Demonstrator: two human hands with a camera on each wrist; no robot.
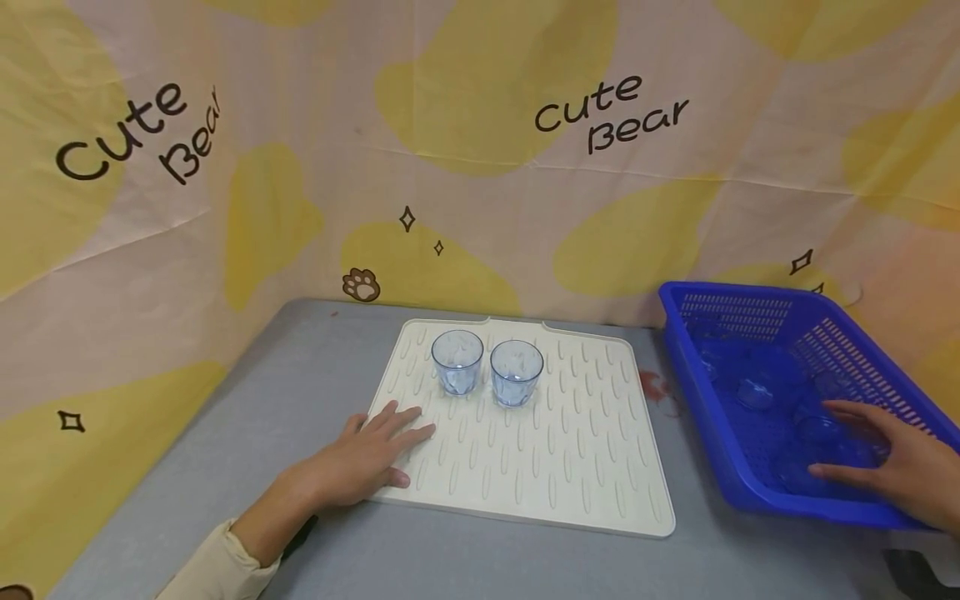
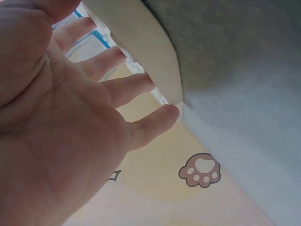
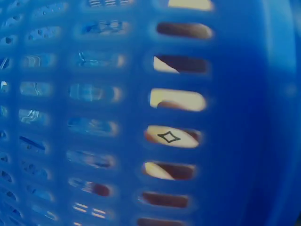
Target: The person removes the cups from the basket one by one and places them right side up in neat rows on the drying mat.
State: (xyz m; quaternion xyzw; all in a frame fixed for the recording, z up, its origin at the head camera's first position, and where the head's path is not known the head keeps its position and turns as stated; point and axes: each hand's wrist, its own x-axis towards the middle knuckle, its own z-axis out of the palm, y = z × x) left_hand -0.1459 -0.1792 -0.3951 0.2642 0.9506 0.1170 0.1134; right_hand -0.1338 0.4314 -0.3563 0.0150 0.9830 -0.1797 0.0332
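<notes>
Two clear bluish glass tumblers stand upright side by side on a white ridged drying mat, a left tumbler and a right tumbler. My left hand rests on the mat's front left edge, fingers spread. Seen from the left wrist, its straight fingers lie along the mat's edge. Over at the right, my right hand reaches into a blue plastic basket, thumb and fingers parted above a glass. In the right wrist view the slotted basket wall covers most of that hand.
Several more glasses lie in the basket, one glass near its middle. Mat and basket are on a grey table, the basket just right of the mat. A printed cloth hangs behind and along the left side.
</notes>
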